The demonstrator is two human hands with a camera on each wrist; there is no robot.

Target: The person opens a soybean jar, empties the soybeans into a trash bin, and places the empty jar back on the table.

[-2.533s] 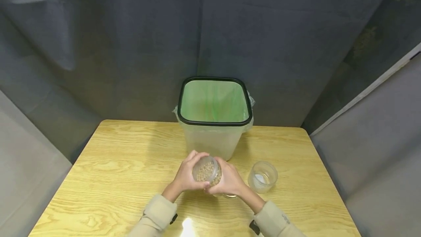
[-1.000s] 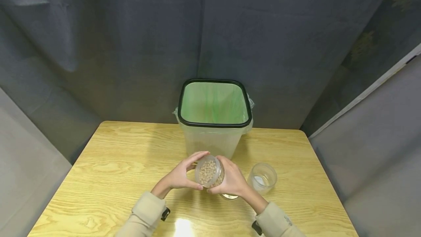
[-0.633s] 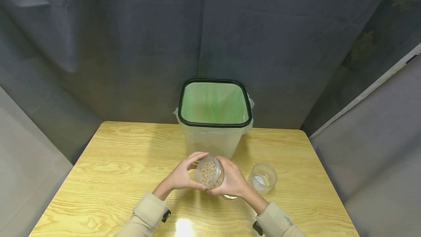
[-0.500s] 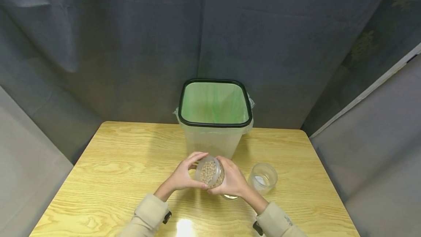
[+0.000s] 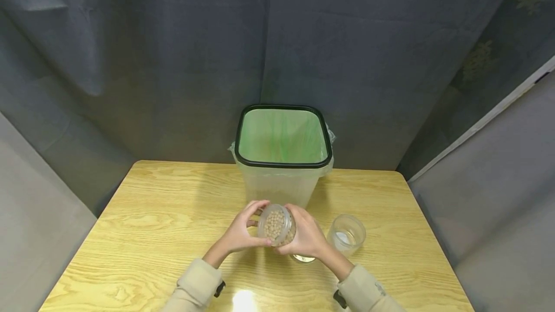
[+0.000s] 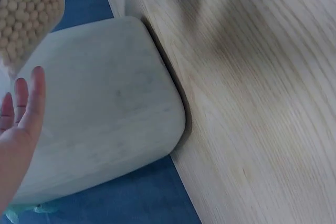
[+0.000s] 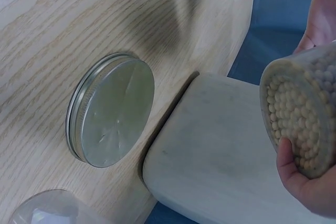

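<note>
A clear jar (image 5: pixel 275 225) of round beige beans is held tilted in front of the bin (image 5: pixel 279 184). My right hand (image 5: pixel 305 235) grips it from the right, its thumb low on the jar in the right wrist view. My left hand (image 5: pixel 238 232) spans the jar's rim at the left, thumb below and fingertips above. In the left wrist view several of its fingers (image 6: pixel 32 103) extend beside the jar, with its thumb out of sight. Beneath the right hand, a round metal lid (image 7: pixel 118 114) lies on the table, mostly hidden in the head view.
Right of the hands stands a clear plastic container (image 5: pixel 347 234) with something white at its base. The bin has a black rim (image 5: pixel 284 164) and a green liner (image 5: pixel 277 134). Dark curtains (image 5: pixel 195 61) hang behind the wooden table (image 5: pixel 151 235).
The left hand has loosened and drawn slightly left since the earliest frame, then closed in a little again. The jar has shifted slightly right, and more of the metal lid shows.
</note>
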